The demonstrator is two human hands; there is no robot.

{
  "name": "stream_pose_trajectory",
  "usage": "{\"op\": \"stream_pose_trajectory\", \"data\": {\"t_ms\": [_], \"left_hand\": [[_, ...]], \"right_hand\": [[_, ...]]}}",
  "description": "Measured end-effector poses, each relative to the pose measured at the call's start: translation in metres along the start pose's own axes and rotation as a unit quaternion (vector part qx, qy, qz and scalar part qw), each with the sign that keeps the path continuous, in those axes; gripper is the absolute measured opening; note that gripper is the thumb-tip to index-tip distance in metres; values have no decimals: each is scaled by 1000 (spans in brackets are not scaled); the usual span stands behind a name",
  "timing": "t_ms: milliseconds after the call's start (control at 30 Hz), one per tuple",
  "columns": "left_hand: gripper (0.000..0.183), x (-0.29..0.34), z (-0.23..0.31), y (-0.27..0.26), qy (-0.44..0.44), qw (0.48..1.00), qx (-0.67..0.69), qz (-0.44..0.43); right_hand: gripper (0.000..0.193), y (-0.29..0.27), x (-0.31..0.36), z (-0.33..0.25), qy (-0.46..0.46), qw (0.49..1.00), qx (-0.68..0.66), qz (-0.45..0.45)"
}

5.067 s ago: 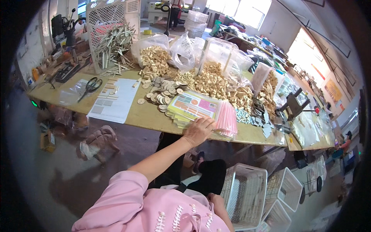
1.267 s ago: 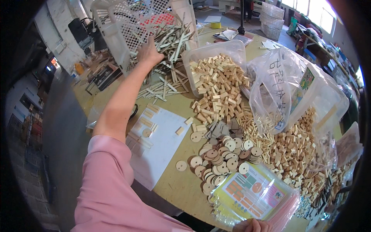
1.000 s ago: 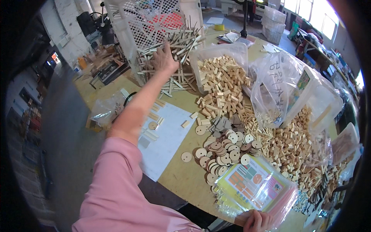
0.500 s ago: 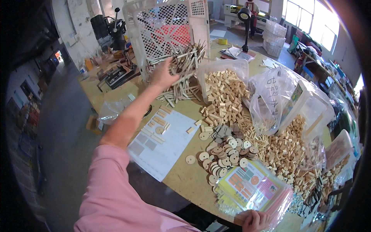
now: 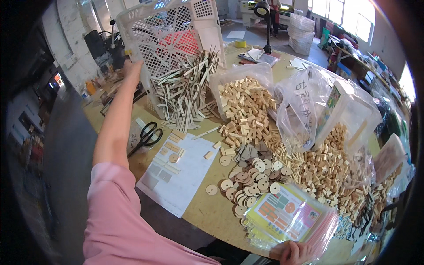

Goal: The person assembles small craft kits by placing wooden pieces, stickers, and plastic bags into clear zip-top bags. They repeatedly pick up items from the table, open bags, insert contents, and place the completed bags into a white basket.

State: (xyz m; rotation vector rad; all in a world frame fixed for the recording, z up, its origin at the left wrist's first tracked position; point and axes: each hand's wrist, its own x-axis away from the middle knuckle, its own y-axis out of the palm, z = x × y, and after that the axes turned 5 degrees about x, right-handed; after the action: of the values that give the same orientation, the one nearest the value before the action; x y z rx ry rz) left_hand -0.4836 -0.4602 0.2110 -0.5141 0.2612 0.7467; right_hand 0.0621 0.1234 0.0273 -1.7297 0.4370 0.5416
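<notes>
My left hand [image 5: 132, 69] is at the left side edge of a white plastic crate [image 5: 145, 88], its fingers closed round that edge and partly hidden. The crate lies tipped, its opening facing me, and thin wooden sticks [image 5: 185, 97] spill out of it. A single stick [image 5: 205, 133] rests at the top edge of a white paper sheet [image 5: 176, 194], where small wooden pieces lie laid out over a printed pattern. At the bottom right, my right hand [image 5: 296, 252] has its fingers curled on the near edge of a stack of printed clear plastic bags [image 5: 282, 212].
Black-handled scissors [image 5: 148, 134] lie left of the sheet. Wooden discs [image 5: 247, 181] are heaped right of it. Wooden blocks [image 5: 247, 110] pour from a clear tub [image 5: 265, 73]. Farther right are more blocks [image 5: 327, 168] and a clear bag [image 5: 298, 115]. A lamp [image 5: 267, 31] stands behind.
My left hand has moved from the sticks to the crate's left edge. One stick now lies by the sheet's top edge. The scissors have come into sight. My right hand stays at the bags.
</notes>
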Motion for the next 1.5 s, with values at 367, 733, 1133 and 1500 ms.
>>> {"op": "stream_pose_trajectory", "data": {"t_ms": [367, 733, 1133, 1500], "left_hand": [[50, 18, -27, -6, -237, 940, 45, -239], [51, 42, -33, 39, -26, 985, 124, 118], [37, 61, -14, 67, 181, 971, 105, 117], [74, 69, -33, 55, -85, 995, 26, -52]], "right_hand": [[14, 0, 3, 0, 11, 1000, -1, 12], [15, -2, -2, -3, 7, 1000, 1, 21], [13, -6, -3, -4, 16, 1000, 10, 7], [13, -9, -5, -7, 11, 999, 25, 22]]}}
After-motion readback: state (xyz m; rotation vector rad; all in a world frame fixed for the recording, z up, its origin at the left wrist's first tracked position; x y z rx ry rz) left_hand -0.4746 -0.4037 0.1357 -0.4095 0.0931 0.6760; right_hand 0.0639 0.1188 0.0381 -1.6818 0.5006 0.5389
